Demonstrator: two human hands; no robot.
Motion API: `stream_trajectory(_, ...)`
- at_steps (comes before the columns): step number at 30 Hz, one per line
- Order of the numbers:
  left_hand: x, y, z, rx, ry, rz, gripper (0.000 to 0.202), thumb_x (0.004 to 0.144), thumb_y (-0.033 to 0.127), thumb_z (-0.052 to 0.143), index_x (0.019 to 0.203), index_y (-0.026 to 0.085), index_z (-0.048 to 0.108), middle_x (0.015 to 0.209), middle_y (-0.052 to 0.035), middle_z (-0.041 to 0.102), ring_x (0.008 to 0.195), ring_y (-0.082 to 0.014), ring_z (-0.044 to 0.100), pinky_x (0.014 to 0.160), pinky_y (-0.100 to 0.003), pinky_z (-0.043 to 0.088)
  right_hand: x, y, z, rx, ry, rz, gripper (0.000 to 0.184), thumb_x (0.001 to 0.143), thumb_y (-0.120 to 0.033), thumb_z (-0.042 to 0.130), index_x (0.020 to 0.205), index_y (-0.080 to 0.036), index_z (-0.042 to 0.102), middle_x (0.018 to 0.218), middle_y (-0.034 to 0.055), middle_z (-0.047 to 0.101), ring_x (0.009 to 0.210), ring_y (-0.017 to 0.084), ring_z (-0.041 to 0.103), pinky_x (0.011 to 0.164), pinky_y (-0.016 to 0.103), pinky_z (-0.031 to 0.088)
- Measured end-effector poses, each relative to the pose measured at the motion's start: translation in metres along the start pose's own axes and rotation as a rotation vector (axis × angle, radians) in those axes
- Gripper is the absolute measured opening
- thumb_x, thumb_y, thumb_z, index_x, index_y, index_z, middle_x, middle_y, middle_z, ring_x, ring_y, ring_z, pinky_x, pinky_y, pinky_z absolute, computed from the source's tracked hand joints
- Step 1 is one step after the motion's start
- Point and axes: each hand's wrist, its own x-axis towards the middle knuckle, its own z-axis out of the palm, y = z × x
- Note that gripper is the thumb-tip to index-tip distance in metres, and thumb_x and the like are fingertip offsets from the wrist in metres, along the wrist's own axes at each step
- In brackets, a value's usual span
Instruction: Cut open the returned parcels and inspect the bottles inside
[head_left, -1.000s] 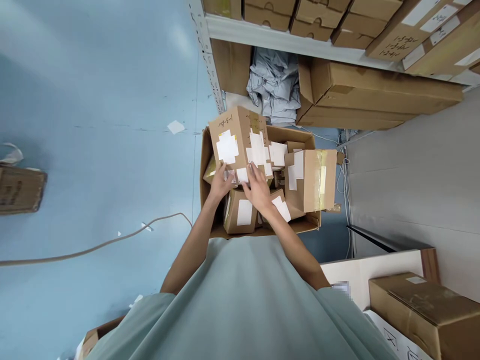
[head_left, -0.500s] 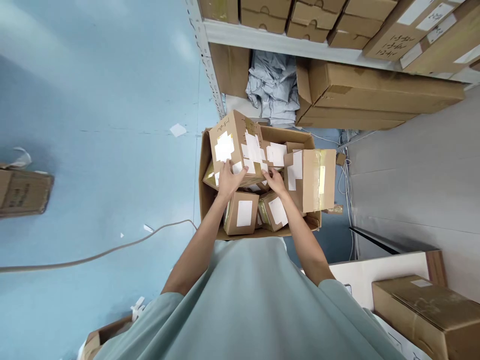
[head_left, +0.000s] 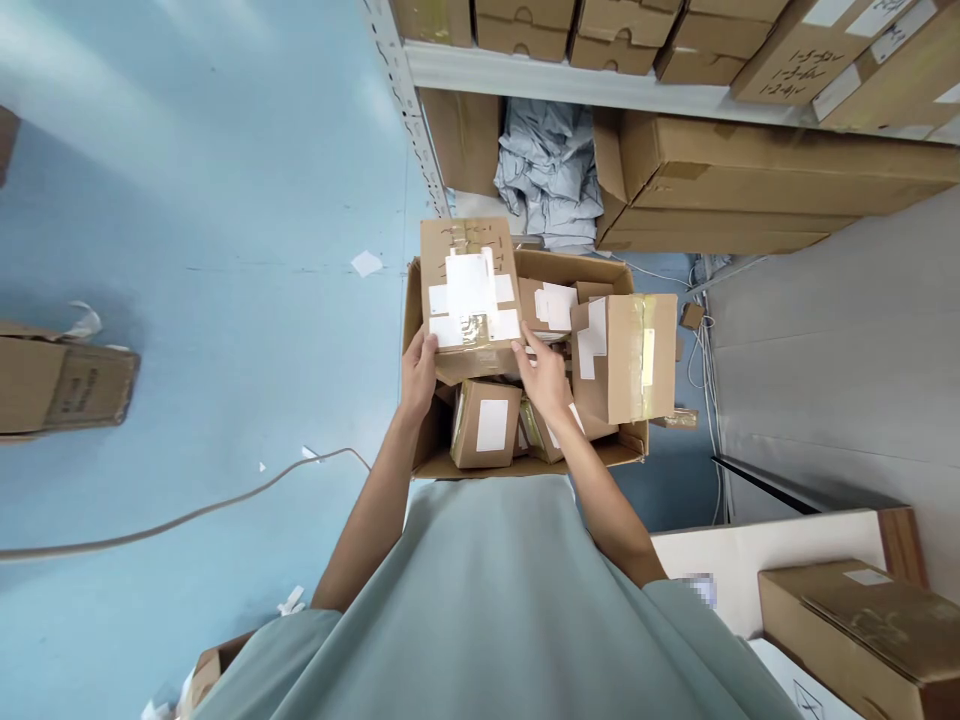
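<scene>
A small brown parcel box [head_left: 469, 295] with white labels is held up over a big open carton [head_left: 416, 440] on the blue floor. My left hand [head_left: 417, 375] grips the box's near left corner. My right hand [head_left: 541, 375] holds its near right corner, thumb on the face. Inside the carton lie several more labelled parcels, such as a small one [head_left: 486, 422] under my hands and a larger taped one [head_left: 622, 355] at the right.
A metal shelf rack [head_left: 555, 85] with cardboard boxes and grey bags [head_left: 551, 170] stands behind the carton. A cable [head_left: 180, 515] runs over the floor at left, beside a box [head_left: 64, 385]. A box [head_left: 862, 625] sits on a white surface at lower right.
The held box has been turned so a different labelled face points up and it sits squarer. My hands have shifted to its near corners; the view moved slightly.
</scene>
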Motion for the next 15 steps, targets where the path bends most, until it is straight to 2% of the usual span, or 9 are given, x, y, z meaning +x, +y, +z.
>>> stream_trajectory(3, -0.005, -0.008, -0.001, 0.049, 0.066, 0.024, 0.069, 0.109, 0.074, 0.058, 0.144, 0.016, 0.074, 0.147, -0.0157, 0.078, 0.143, -0.0348, 0.07, 0.123, -0.049, 0.057, 0.008, -0.005, 0.013, -0.002, -0.035, -0.073, 0.051, 0.118, -0.05, 0.055, 0.164, -0.032, 0.068, 0.159, 0.0056, 0.074, 0.154, 0.031, 0.066, 0.134, 0.052, 0.051)
stream_trajectory(5, -0.002, -0.013, 0.001, 0.097, 0.092, 0.056, 0.073, 0.109, 0.076, 0.056, 0.143, 0.013, 0.073, 0.145, -0.0171, 0.078, 0.138, -0.0343, 0.071, 0.123, -0.05, 0.057, 0.013, -0.002, 0.017, 0.022, -0.063, -0.084, 0.052, 0.118, -0.052, 0.053, 0.165, -0.032, 0.067, 0.163, 0.0045, 0.071, 0.157, 0.03, 0.064, 0.134, 0.053, 0.052)
stream_trajectory(8, 0.004, -0.019, 0.001, 0.14, 0.128, 0.073, 0.084, 0.108, 0.082, 0.053, 0.145, 0.009, 0.069, 0.147, -0.0213, 0.076, 0.136, -0.0361, 0.071, 0.125, -0.059, 0.055, 0.012, 0.003, 0.007, 0.03, -0.094, -0.097, 0.058, 0.118, -0.058, 0.051, 0.164, -0.028, 0.067, 0.164, 0.0077, 0.07, 0.155, 0.03, 0.065, 0.132, 0.052, 0.054)
stream_trajectory(10, 0.005, -0.017, -0.002, 0.17, 0.17, 0.08, 0.088, 0.104, 0.086, 0.057, 0.15, 0.011, 0.066, 0.155, -0.0233, 0.07, 0.142, -0.0407, 0.068, 0.129, -0.067, 0.05, 0.005, 0.011, -0.014, -0.028, -0.041, -0.119, 0.061, 0.117, -0.062, 0.051, 0.162, -0.025, 0.068, 0.165, 0.0106, 0.069, 0.156, 0.03, 0.064, 0.135, 0.054, 0.05)
stream_trajectory(12, 0.0, -0.01, -0.006, 0.244, 0.239, 0.149, 0.082, 0.103, 0.084, 0.062, 0.153, 0.019, 0.067, 0.163, -0.0212, 0.065, 0.154, -0.0447, 0.06, 0.135, -0.071, 0.043, -0.008, 0.026, -0.046, -0.128, 0.088, -0.123, 0.063, 0.116, -0.065, 0.052, 0.161, -0.024, 0.068, 0.167, 0.0125, 0.066, 0.16, 0.031, 0.059, 0.138, 0.058, 0.044)
stream_trajectory(14, -0.011, 0.003, -0.003, 0.322, 0.291, 0.274, 0.065, 0.107, 0.075, 0.062, 0.152, 0.029, 0.07, 0.165, -0.0161, 0.063, 0.161, -0.0438, 0.053, 0.139, -0.069, 0.038, -0.021, 0.052, -0.086, -0.236, 0.255, -0.061, 0.066, 0.115, -0.066, 0.051, 0.162, -0.023, 0.066, 0.171, 0.0153, 0.062, 0.163, 0.033, 0.053, 0.139, 0.062, 0.04)
stream_trajectory(15, -0.017, 0.01, 0.003, 0.335, 0.279, 0.333, 0.056, 0.11, 0.07, 0.061, 0.152, 0.033, 0.071, 0.166, -0.0138, 0.063, 0.162, -0.0417, 0.053, 0.14, -0.066, 0.039, -0.027, 0.068, -0.107, -0.293, 0.332, -0.01, 0.068, 0.114, -0.067, 0.052, 0.163, -0.021, 0.064, 0.172, 0.0174, 0.059, 0.165, 0.034, 0.051, 0.139, 0.063, 0.039)
